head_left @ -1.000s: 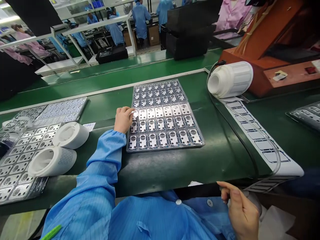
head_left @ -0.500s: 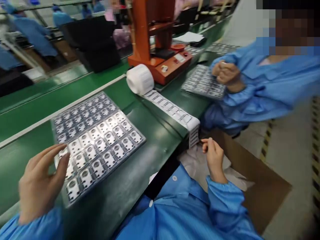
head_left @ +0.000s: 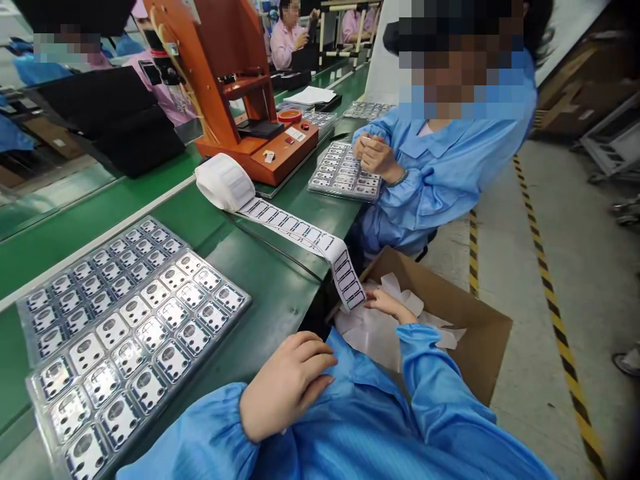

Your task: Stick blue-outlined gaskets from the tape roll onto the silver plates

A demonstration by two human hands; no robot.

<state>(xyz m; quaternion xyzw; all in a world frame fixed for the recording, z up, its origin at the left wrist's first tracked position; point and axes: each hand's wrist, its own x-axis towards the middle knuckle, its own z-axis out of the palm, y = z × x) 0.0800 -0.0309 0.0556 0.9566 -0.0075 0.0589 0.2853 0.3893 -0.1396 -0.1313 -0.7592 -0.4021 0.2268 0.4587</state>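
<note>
My right hand [head_left: 390, 305] has its fingertips closed on the lower end of a white label strip [head_left: 305, 235] with black-outlined labels. The strip runs from a roll [head_left: 226, 183] on the green bench and bends down over its edge. My left hand [head_left: 290, 383] is in front of my body, back upward, fingers loosely stretched and holding nothing. To its left lies a clear plastic tray [head_left: 245, 303] filled with rows of silvery plates, each with a round opening. Another similar tray [head_left: 25, 337] lies partly beneath or against its far side.
An orange press machine [head_left: 295, 147] stands behind the roll. Across from it, a co-worker in blue [head_left: 450, 160] holds both hands over another plate tray [head_left: 325, 190]. Beneath the bench edge is a cardboard box [head_left: 475, 347] containing crumpled white paper. A dark cable [head_left: 280, 250] crosses the bench.
My left hand has left the tray and come right, in front of my body. The strip's end now reaches farther down, at my right fingertips. The view has turned right.
</note>
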